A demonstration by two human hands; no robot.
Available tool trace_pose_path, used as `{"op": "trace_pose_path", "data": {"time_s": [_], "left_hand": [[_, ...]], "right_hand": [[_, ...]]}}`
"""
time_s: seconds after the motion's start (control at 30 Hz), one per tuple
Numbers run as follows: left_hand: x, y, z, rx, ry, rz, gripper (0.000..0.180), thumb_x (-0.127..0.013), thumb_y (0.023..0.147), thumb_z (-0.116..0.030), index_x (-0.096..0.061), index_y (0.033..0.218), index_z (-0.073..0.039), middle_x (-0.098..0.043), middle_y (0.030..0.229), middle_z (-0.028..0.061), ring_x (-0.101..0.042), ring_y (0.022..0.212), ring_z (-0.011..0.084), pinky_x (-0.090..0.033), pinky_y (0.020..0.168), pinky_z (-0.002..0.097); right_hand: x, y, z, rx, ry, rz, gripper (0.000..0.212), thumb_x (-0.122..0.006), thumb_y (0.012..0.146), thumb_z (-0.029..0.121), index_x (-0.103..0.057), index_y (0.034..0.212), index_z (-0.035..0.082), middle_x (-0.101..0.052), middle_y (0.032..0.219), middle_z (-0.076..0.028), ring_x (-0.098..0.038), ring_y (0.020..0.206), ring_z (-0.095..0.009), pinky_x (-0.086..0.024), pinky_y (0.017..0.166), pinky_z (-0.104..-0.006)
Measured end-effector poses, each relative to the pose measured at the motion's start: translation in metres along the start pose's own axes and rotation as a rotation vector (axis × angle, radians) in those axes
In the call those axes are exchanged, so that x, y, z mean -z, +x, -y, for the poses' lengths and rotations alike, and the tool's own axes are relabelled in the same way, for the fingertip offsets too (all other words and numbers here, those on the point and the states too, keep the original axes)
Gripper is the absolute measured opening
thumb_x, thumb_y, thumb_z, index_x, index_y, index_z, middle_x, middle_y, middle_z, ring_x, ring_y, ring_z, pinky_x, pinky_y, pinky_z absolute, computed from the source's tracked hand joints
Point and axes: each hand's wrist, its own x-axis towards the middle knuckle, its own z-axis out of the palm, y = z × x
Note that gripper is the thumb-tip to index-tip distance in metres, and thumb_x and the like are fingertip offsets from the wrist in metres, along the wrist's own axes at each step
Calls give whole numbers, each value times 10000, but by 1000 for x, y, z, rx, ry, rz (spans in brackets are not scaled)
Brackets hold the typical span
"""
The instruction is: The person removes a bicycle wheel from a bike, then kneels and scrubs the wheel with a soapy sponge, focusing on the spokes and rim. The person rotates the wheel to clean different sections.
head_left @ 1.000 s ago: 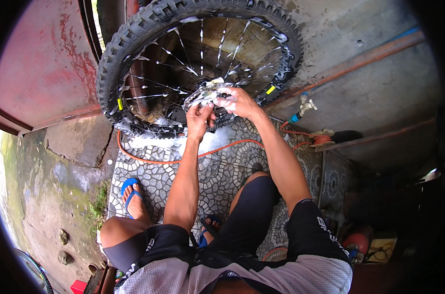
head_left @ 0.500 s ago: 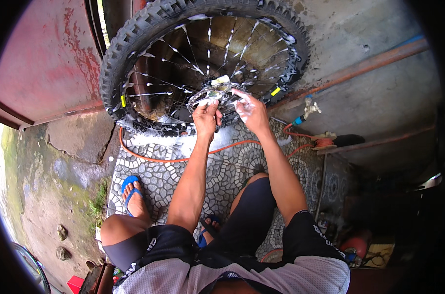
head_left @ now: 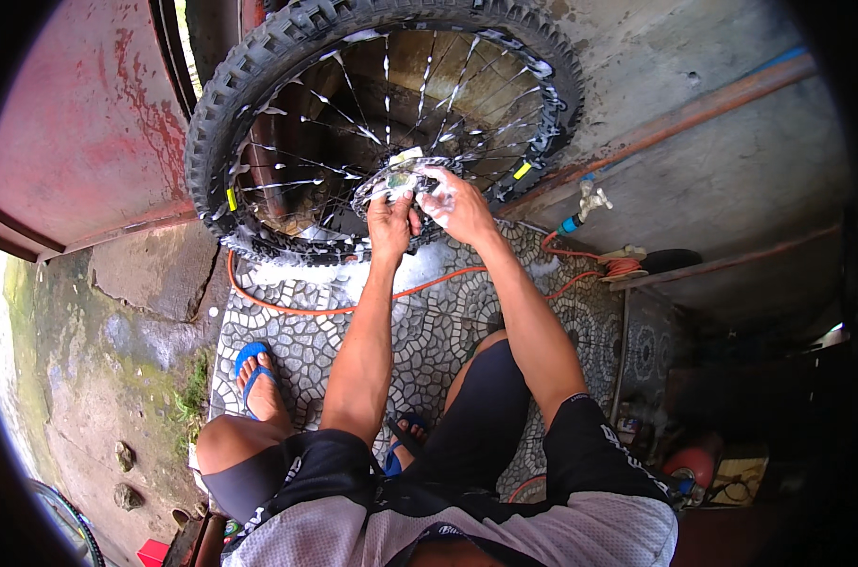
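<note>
A knobby bicycle wheel leans upright in front of me, its spokes and rim flecked with white foam. At its hub sits a disc brake rotor, partly covered by my hands. My left hand is closed on a foamy, pale yellow-green sponge against the rotor. Close on its right, my right hand has foam-covered fingers curled at the rotor's edge. What those fingers grip is hidden by foam and the hand itself.
An orange hose runs across the pebble-mosaic floor, below the wheel, to a wall tap. Foam lies under the tyre. A red metal panel stands left, a concrete wall right. Another bicycle wheel shows lower left.
My right hand has moved left, closer to my left hand, and its outstretched index finger has curled in at the rotor. The whole view has shifted slightly.
</note>
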Motion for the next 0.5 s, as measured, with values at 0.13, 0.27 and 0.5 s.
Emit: {"op": "trace_pose_path", "data": {"time_s": [0.13,0.27,0.5], "left_hand": [[-2,-7,-2,8,-150,-35,99,-666,1034,-129,-662,1030,-30,-619,617,30,-533,466,103,-420,426,261],[10,-11,5,20,86,-103,149,-725,1003,-150,-698,956,-11,-638,614,31,-558,456,103,-429,408,259],[17,-4,18,-12,191,-90,145,-690,1022,-138,-676,996,4,-666,639,49,-550,452,99,-436,411,266]], "right_hand": [[1,-11,8,46,-182,-108,521,-740,916,245,-619,1418,177,-753,949,-152,-734,853,-305,-567,765,-428],[-7,-9,9,-7,-295,-127,494,-747,914,256,-645,1388,166,-749,940,-151,-727,844,-311,-565,750,-429],[-10,12,-8,45,10,-78,482,-768,921,289,-657,1358,120,-713,819,-129,-667,710,-266,-541,697,-400]]}}
